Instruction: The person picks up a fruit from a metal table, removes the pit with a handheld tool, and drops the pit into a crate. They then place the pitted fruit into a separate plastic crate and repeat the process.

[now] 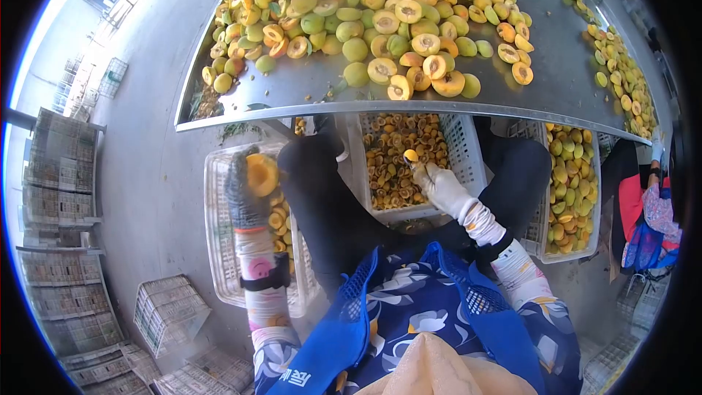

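In a grey glove, my left hand (247, 192) grips a halved peach (262, 175), its orange hollow facing up, over the left white crate (218, 175). Peach halves (281, 221) lie in that crate. My right hand (447, 189), gloved in white, is closed around a small spoon-like scoop (407, 161). An orange piece of fruit flesh (412, 154) sits at the scoop's tip. Below it stands the middle crate (465, 150), holding many brown-orange scooped-out pits (391, 175). The scoop's handle is mostly hidden in my fist.
Ahead is a metal table (307, 95) heaped with halved peaches (365, 18). A crate of yellow-green peaches (569, 190) stands by my right knee. Another person (654, 212) works at the far right. Stacked crates (62, 175) line the left, with a single crate (170, 313) nearer.
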### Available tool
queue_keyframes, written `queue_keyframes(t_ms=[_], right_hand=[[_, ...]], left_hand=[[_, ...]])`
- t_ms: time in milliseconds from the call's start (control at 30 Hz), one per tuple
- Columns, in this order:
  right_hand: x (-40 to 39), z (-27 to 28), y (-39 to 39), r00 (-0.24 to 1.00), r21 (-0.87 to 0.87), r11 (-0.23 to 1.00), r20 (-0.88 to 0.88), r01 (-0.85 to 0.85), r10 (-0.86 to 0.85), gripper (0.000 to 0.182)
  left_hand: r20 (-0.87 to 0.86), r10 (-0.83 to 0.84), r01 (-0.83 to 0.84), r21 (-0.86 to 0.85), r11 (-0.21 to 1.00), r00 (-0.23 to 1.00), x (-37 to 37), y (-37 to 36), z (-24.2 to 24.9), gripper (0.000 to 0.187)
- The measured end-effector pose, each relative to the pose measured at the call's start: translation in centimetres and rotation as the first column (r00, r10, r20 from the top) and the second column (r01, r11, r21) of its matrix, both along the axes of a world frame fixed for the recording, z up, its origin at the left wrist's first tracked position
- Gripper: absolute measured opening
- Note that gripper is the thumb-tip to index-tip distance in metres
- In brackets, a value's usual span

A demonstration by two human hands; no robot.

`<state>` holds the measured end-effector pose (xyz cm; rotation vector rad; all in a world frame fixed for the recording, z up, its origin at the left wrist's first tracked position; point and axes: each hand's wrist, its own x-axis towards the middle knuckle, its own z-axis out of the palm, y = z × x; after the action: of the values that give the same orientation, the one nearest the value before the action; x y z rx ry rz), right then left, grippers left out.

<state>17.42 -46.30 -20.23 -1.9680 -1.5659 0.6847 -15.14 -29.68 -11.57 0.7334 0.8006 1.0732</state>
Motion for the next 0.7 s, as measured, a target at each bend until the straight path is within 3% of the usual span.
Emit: queue_keyframes(t_ms=[33, 67, 100, 133, 200, 233, 267, 300, 333, 400, 433, 533, 567, 600, 633, 667, 700], right_hand=[[0.1, 0.3, -0.6, 0.944, -0.100, 0.991, -0.307, 0.091, -0.118, 0.043], [0.1, 2.1, -0.7, 0.787, -0.218, 0.966, -0.569, 0.138, -0.240, 0.042], [0.8, -0.5, -0.3, 0.980, -0.172, 0.979, -0.146, 0.108, -0.134, 0.042], [1.0, -3.4, -1.1, 1.000, -0.286, 0.958, -0.021, -0.004, -0.002, 0.043], [1.8, -7.5, -1.3, 0.934, -0.505, 0.846, 0.193, -0.169, 0.302, 0.046], [1.1, -5.6, -0.9, 0.969, -0.515, 0.857, 0.210, -0.006, 0.133, 0.049], [0.9, -4.5, -0.6, 0.977, -0.472, 0.881, 0.196, 0.014, 0.089, 0.051], [0.7, -3.2, -0.4, 0.984, -0.429, 0.903, 0.154, -0.015, 0.089, 0.051], [0.9, -2.3, -0.1, 0.990, -0.377, 0.925, 0.115, -0.037, 0.086, 0.052], [1.3, -2.0, -0.1, 0.994, -0.366, 0.931, 0.102, 0.008, 0.032, 0.052], [1.3, -2.0, -0.2, 0.996, -0.357, 0.933, 0.094, 0.030, 0.003, 0.051], [1.8, -2.1, -2.0, 0.998, -0.284, 0.958, 0.064, 0.038, -0.021, 0.050], [2.1, -2.8, -3.1, 0.995, -0.165, 0.982, -0.024, 0.094, -0.099, 0.046], [2.3, -2.3, -3.7, 0.984, -0.174, 0.976, -0.092, 0.134, -0.152, 0.044], [2.7, -1.5, -4.2, 0.968, -0.184, 0.969, -0.157, 0.168, -0.198, 0.042], [3.2, -1.0, -4.4, 0.946, -0.189, 0.961, -0.219, 0.200, -0.240, 0.040], [3.5, -1.2, -4.6, 0.935, -0.074, 0.972, -0.264, 0.224, -0.236, 0.035]], left_hand=[[-0.577, 0.195, 0.066, 0.400, 0.914, 0.793, -3.2, 2.0, -0.3, 0.053], [-0.863, 0.281, 0.274, 0.416, 0.867, 0.420, -5.3, 2.5, 0.0, 0.055], [-0.901, 0.422, 0.504, 0.319, 0.802, -0.101, -4.2, 2.8, 2.0, 0.053], [-0.628, 0.543, 0.644, 0.087, 0.760, -0.557, -2.9, 2.6, 4.3, 0.052], [-0.806, 0.550, 0.745, 0.225, 0.628, -0.220, 1.7, 4.6, 5.5, 0.050], [-0.861, 0.508, 0.773, 0.311, 0.553, -0.016, 4.6, 5.7, 5.5, 0.048], [-0.892, 0.448, 0.825, 0.297, 0.481, 0.060, 8.4, 6.6, 6.5, 0.045], [-0.886, 0.456, 0.831, 0.317, 0.457, 0.087, 11.7, 7.8, 5.5, 0.043], [-0.917, 0.397, 0.860, 0.234, 0.453, 0.040, 14.9, 10.0, 3.8, 0.048], [-0.898, 0.439, 0.920, 0.154, 0.361, -0.022, 20.1, 13.2, -0.3, 0.064], [-0.929, 0.368, 0.921, 0.103, 0.376, -0.047, 21.5, 15.8, -4.8, 0.063], [-0.950, 0.250, 0.866, -0.041, 0.499, -0.189, 24.1, 14.4, -2.3, 0.059], [-0.960, 0.261, 0.881, 0.032, 0.472, -0.105, 23.3, 15.8, -4.3, 0.051], [-0.989, 0.006, 0.808, 0.125, 0.576, 0.149, 21.9, 15.2, -3.3, 0.049], [-0.884, -0.206, 0.698, 0.169, 0.696, 0.419, 19.9, 13.9, -2.2, 0.046], [-0.663, -0.340, 0.569, 0.158, 0.807, 0.667, 18.4, 12.4, -0.7, 0.045], [-0.455, -0.418, 0.516, 0.112, 0.849, 0.787, 17.3, 10.8, 0.3, 0.044]])
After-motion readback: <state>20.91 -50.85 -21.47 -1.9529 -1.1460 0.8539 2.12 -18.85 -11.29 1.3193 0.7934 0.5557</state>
